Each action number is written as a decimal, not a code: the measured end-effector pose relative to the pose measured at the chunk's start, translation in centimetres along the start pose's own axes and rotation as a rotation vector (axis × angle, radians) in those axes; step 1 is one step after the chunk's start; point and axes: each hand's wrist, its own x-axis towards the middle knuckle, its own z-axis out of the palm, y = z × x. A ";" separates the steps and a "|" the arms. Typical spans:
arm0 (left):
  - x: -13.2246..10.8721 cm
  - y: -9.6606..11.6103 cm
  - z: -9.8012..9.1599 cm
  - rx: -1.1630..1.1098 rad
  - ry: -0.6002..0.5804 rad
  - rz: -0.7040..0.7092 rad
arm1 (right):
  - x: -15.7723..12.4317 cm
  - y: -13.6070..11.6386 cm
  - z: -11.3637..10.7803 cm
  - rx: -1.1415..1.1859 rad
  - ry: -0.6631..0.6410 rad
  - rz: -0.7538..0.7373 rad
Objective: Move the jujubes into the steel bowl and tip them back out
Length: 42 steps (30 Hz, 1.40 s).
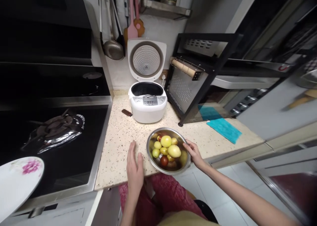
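My right hand (194,154) grips the right rim of a stainless steel bowl (180,164), thumb over the edge. The bowl is at the counter's front edge, tilted slightly; I cannot tell if its base rests on the counter. Inside lie several yellow and green round fruits (174,151) and a dark red one (164,160). Left of the bowl, apart from it, my left hand (135,166) is open over the counter, fingers extended and holding nothing. Behind the bowl stands a white rice cooker (148,110) with its lid (146,59) raised and a dark interior.
A stove (59,127) with a foil-lined burner is on the left, a flowered plate (17,183) at its near corner. Right of the cooker stands a black rack (182,118), with a turquoise cloth (224,128) beside it. A small brown object (126,112) lies by the cooker. Utensils (114,49) hang behind.
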 end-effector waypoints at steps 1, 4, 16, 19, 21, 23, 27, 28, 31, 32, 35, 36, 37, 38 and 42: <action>0.1 0.1 0.0 -0.013 0.019 0.005 | -0.1 -0.2 0.0 0.015 -0.012 0.000; 0.4 0.8 -0.2 -0.085 0.062 0.021 | -0.1 -0.5 0.1 0.039 -0.017 -0.001; -1.4 6.9 8.3 0.275 -0.023 0.215 | 2.5 -2.9 0.5 0.145 0.043 -0.105; -0.1 6.0 10.3 0.240 -0.051 0.200 | 3.6 -4.2 -0.5 0.167 0.095 -0.129; 0.7 5.6 11.4 0.192 -0.073 0.216 | 4.3 -5.1 -1.1 0.160 0.116 -0.156; 1.2 5.3 12.5 0.129 -0.076 0.222 | 4.7 -6.0 -1.5 0.118 0.126 -0.194; 1.8 4.8 14.3 0.031 -0.049 0.196 | 5.5 -7.8 -1.5 -0.005 0.139 -0.261; 1.9 4.6 14.7 0.021 -0.036 0.187 | 5.7 -8.1 -1.4 -0.036 0.145 -0.270; 2.5 4.1 15.2 0.016 0.003 0.168 | 6.6 -8.9 -1.2 -0.128 0.160 -0.277; 2.7 4.0 15.3 0.018 0.013 0.165 | 6.9 -9.1 -1.2 -0.152 0.165 -0.278; 3.5 3.6 15.0 0.030 0.029 0.162 | 7.5 -9.4 -1.2 -0.204 0.175 -0.290; 3.8 3.4 14.9 0.035 0.028 0.162 | 7.7 -9.5 -1.3 -0.219 0.180 -0.296; 4.1 3.3 14.8 0.040 0.023 0.162 | 7.8 -9.6 -1.3 -0.234 0.185 -0.301; 4.4 3.2 14.7 0.045 0.017 0.162 | 7.9 -9.8 -1.3 -0.250 0.195 -0.301; 5.0 3.0 14.6 0.057 -0.020 0.173 | 8.6 -10.6 -1.6 -0.333 0.250 -0.287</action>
